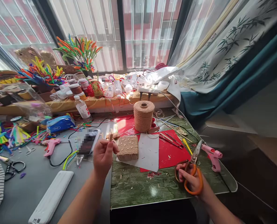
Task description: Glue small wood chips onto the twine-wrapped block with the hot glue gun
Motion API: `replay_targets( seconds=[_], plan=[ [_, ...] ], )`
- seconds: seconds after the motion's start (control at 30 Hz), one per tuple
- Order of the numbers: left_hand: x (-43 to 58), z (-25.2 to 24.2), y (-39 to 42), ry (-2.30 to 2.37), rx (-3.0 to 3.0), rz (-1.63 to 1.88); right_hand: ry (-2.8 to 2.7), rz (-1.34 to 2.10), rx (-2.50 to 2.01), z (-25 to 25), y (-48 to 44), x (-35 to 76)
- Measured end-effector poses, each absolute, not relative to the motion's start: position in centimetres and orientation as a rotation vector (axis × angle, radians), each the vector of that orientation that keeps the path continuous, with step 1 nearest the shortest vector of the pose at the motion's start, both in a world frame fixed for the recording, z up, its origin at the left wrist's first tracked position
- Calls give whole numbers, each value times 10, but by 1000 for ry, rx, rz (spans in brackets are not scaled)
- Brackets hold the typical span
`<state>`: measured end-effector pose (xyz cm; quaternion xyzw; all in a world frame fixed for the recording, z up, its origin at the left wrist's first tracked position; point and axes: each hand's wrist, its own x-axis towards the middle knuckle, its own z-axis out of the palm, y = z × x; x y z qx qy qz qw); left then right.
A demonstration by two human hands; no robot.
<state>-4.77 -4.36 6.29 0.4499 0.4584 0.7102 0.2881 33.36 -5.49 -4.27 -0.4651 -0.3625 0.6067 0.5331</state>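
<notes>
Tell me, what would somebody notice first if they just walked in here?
Probably the big scissors with bright orange handles, held in the right hand near the right side of the green table. Next might be the fat roll of brown twine standing toward the back of that table, and then the colorful bunch of fuzzy stems up in front of the window.

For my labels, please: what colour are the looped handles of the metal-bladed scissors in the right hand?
The handles are orange, clearest in the head view.
</notes>
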Motion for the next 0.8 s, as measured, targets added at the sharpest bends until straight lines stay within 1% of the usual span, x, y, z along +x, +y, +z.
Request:
replay_targets(
  seconds=[0.07, 0.17, 0.23, 0.33, 0.57, 0.67, 0.8],
  plan=[
    [-20, 69, -58, 1195, 1302, 1620, -885, 1424, -1104, -27, -62, 321],
    [27, 63, -64, 1161, 1426, 1182, -850, 1470, -1011, 1, -74, 297],
    [57, 52, -63, 1142, 1530, 990, -832, 1505, -974, 17, -79, 285],
    [89, 36, -59, 1138, 1686, 810, -795, 1507, -1008, 30, -79, 278],
    [105, 28, -52, 1077, 1838, 627, -753, 1496, -1013, 27, -69, 288],
    [102, 30, -48, 1091, 1827, 629, -801, 1499, -1037, 26, -66, 289],
    [90, 24, -40, 1126, 1657, 718, -892, 1521, -1098, 29, -66, 289]
  ],
)
